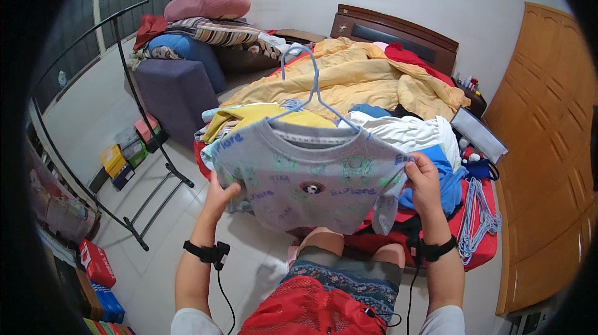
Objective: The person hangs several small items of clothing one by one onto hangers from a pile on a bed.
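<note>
A grey short-sleeved T-shirt (pixel 293 179) with green and blue prints hangs on a light blue wire hanger (pixel 316 89), spread out in front of me. My left hand (pixel 221 196) is closed on its left sleeve edge; the thumb shows, while the other fingers are hidden behind the cloth. At the opposite sleeve, my right hand (pixel 423 182) pinches the fabric between thumb and fingers. The hanger's hook stands up above the neckline, touched by neither hand. Behind the shirt, a yellow garment (pixel 249 117) lies on a pile of clothes.
A bed with a yellow quilt (pixel 349 79) stands ahead, with white cloth (pixel 411 132) and blue cloth (pixel 439 179) heaped nearer. Several blue hangers (pixel 479 220) lie at its right corner. A black clothes rack (pixel 134 79) stands left, beside boxes (pixel 113 160). A wooden wardrobe (pixel 542 148) stands right.
</note>
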Tool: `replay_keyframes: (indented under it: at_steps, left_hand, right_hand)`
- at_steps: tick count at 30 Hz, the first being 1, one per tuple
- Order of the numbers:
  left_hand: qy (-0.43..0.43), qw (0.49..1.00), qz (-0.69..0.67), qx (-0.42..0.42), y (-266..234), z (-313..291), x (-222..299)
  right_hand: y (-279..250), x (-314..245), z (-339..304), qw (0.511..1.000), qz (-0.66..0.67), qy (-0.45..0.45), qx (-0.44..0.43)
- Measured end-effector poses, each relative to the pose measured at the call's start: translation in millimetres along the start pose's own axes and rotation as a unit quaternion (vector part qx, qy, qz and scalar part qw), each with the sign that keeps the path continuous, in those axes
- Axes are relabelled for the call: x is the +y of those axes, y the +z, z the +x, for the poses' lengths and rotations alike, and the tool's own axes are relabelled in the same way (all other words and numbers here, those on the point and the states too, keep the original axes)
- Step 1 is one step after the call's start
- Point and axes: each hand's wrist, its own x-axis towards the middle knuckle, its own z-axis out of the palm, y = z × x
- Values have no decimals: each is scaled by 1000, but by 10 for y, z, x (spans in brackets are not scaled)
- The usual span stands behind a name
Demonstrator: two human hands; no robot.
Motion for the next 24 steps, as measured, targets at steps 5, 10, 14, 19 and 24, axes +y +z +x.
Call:
replay_keyframes:
  at_steps: [5,10,14,19,24]
  left_hand:
    - [-205,972,-40,-108,-302,-400,-606]
    - [-308,944,-113,-25,-483,-773,-885]
    - [-348,932,-100,22,-687,-823,-871]
    - [-174,980,-73,61,-892,-286,-417]
    - [-80,984,-118,104,-771,507,-148]
  right_hand:
    - [461,172,153,997,59,43,-32]
    - [788,517,76,981,90,147,-86]
    - [938,740,61,969,109,201,-90]
    - [974,771,659,976,132,164,-64]
    - [815,632,1333,951,265,160,-7]
